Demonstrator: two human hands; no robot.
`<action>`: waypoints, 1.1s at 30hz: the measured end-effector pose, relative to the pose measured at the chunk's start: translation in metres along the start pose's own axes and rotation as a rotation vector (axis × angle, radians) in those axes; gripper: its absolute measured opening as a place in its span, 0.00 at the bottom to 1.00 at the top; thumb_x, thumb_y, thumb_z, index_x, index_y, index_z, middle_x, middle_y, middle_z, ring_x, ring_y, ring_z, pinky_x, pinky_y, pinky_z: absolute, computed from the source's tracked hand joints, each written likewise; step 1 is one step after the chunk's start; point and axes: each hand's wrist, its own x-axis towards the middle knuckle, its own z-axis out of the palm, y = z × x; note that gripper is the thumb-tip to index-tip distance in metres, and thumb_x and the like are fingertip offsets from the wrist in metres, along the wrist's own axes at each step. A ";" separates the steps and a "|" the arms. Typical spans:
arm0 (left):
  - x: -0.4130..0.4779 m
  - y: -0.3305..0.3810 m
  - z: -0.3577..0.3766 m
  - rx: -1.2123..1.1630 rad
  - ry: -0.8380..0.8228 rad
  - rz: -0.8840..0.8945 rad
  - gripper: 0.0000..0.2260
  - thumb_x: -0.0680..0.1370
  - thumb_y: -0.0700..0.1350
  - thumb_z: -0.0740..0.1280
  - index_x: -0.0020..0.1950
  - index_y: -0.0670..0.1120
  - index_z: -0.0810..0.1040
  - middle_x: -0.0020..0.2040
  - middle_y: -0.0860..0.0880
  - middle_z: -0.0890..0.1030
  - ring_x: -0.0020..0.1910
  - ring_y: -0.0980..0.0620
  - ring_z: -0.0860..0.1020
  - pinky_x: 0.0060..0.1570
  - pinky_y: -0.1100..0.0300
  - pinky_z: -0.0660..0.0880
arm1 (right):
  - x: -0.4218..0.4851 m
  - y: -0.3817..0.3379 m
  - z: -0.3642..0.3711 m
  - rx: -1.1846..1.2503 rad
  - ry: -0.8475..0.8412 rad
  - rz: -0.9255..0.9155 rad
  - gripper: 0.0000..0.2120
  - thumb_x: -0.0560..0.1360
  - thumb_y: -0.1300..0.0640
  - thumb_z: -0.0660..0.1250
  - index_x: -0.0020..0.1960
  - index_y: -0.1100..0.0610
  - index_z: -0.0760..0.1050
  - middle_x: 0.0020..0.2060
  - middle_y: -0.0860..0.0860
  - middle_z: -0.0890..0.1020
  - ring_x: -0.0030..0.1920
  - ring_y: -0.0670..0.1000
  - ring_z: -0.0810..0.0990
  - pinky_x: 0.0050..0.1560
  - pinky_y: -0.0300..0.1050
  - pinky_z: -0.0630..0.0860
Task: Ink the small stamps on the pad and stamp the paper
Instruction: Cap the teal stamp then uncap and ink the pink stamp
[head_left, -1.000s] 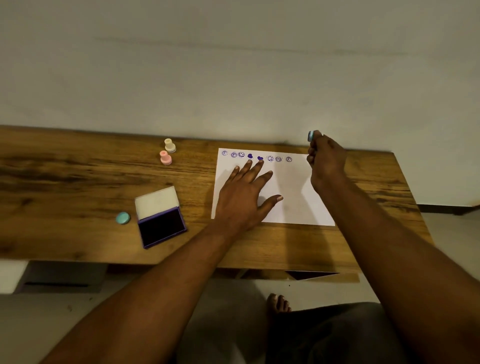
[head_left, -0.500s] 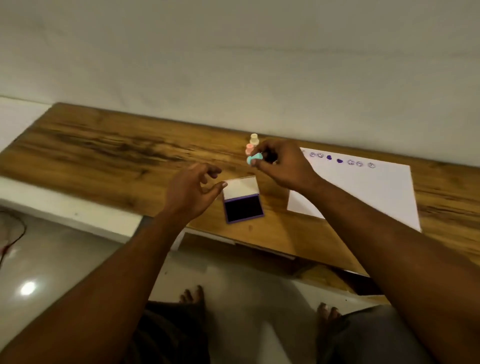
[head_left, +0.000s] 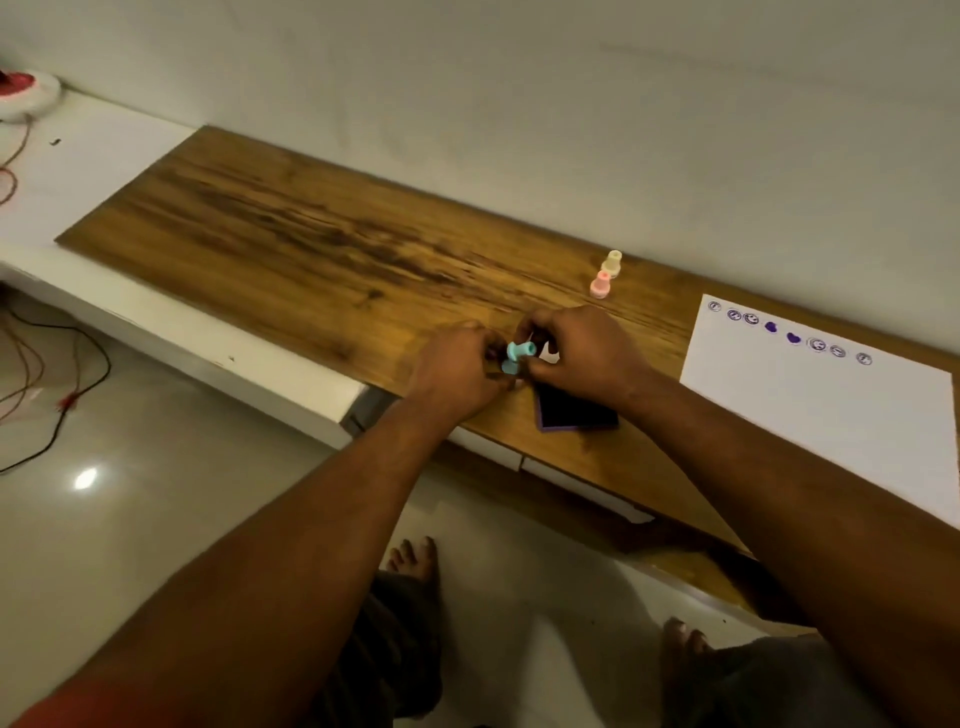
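Both hands (head_left: 519, 364) now meet; two stamps (head_left: 605, 275) stand.

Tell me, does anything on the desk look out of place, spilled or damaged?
Nothing is spilled or damaged. The ink pad sits at the desk's near edge, one corner about level with it. The prints on the paper run in a slanted, unevenly spaced row. Both hands hold teal stamp pieces.
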 end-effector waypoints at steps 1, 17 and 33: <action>0.001 -0.001 0.001 0.002 0.010 -0.002 0.23 0.69 0.61 0.80 0.60 0.53 0.84 0.53 0.54 0.82 0.50 0.54 0.81 0.42 0.59 0.70 | 0.003 -0.001 0.001 -0.018 -0.003 -0.003 0.13 0.73 0.47 0.73 0.56 0.46 0.81 0.46 0.43 0.84 0.45 0.45 0.82 0.44 0.45 0.80; 0.004 -0.002 0.002 -0.002 0.030 -0.051 0.16 0.72 0.56 0.78 0.58 0.54 0.85 0.53 0.56 0.83 0.46 0.60 0.76 0.42 0.61 0.69 | 0.012 -0.004 0.004 -0.251 -0.026 -0.073 0.15 0.74 0.45 0.72 0.59 0.47 0.79 0.48 0.45 0.85 0.49 0.50 0.83 0.57 0.52 0.77; 0.002 0.000 0.004 0.036 0.041 -0.051 0.17 0.72 0.56 0.77 0.58 0.52 0.85 0.51 0.53 0.84 0.48 0.53 0.82 0.41 0.59 0.73 | 0.026 -0.016 0.005 -0.365 -0.175 -0.103 0.11 0.81 0.48 0.66 0.57 0.53 0.79 0.49 0.51 0.83 0.51 0.53 0.81 0.60 0.54 0.77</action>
